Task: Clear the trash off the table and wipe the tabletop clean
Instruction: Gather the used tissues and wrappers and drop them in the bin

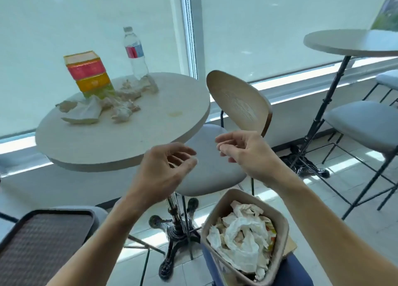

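Observation:
The round white table (pixel 103 143) carries several crumpled tissues (pixel 120 111), a flattened white wrapper (pixel 85 113), a colourful carton (pixel 89 74) and a clear water bottle (pixel 135 55). A yellowish stain (pixel 175 113) marks the tabletop near its right edge. Both hands hover in the air in front of the table, above a beige bin (pixel 217 214) filled with crumpled tissues. My left hand (pixel 163 169) has loosely curled fingers and holds nothing. The fingers of my right hand (pixel 243 150) are relaxed, and it too is empty.
A stool with a grey seat (pixel 213 173) and a wooden backrest (pixel 237 104) stands right of the table. A dark tray (pixel 43 242) lies at the lower left. A second round table (pixel 349 42) and more stools (pixel 364 124) stand at the right.

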Motion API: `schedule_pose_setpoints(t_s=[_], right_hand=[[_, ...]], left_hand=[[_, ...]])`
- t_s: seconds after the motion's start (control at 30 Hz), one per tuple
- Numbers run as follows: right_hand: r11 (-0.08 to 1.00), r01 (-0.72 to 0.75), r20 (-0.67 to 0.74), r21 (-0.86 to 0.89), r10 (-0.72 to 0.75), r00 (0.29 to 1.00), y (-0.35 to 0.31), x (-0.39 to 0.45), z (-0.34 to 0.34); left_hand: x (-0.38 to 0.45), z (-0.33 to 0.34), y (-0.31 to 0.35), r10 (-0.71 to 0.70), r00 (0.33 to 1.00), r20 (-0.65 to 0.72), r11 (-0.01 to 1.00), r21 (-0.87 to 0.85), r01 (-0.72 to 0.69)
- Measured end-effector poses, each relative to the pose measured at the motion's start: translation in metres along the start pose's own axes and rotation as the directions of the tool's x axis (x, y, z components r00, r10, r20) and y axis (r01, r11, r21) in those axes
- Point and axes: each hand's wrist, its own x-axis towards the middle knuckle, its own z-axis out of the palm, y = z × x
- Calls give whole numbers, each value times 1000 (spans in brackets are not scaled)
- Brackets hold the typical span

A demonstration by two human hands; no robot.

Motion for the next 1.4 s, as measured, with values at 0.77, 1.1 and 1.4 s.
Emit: schedule_pose_setpoints(t_s=[0.77,1.1,1.4], right_hand=[[975,184,34,-124,-181,983,-101,153,138],[807,211,204,-552,-115,972,-111,192,195],[775,226,148,-590,-172,974,-106,204,213]], left_hand=[[120,-205,-153,-186,909,-372,813,462,355],[130,-220,-172,-229,913,-338,838,409,361],[129,-238,-176,-358,873,-332,933,-100,344]])
